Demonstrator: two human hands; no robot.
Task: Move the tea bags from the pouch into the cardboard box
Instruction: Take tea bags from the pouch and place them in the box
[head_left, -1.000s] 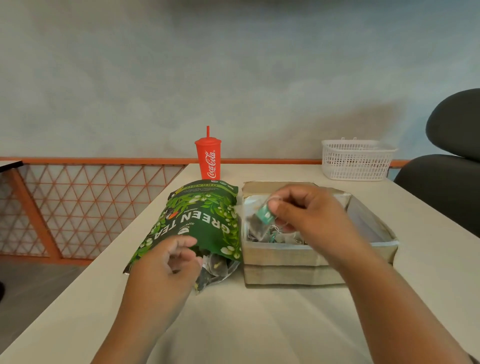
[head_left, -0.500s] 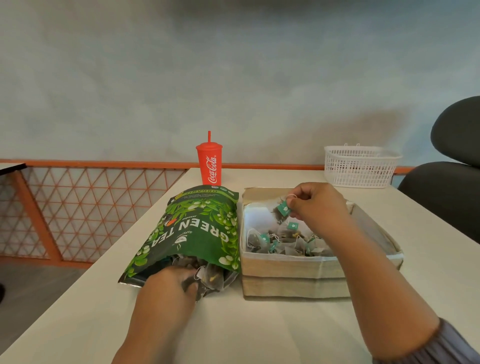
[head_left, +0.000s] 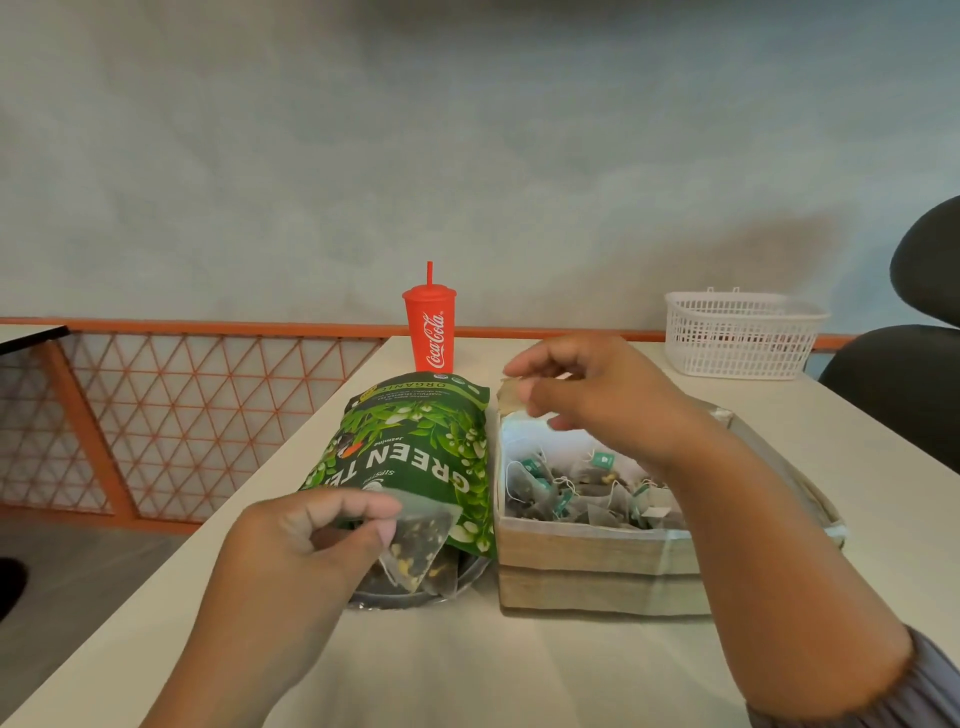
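While pinched: tea bag within left grip.

So the dark green foil pouch with leaf print and "GREEN TEA" lettering lies flat, its open mouth at the near end with a few bags spilling out. One translucent pyramid tea bag with dark leaves and yellow bits is lifted just above that mouth. Right beside the pouch sits the open beige cardboard box, holding a pile of mesh tea bags with teal tags.
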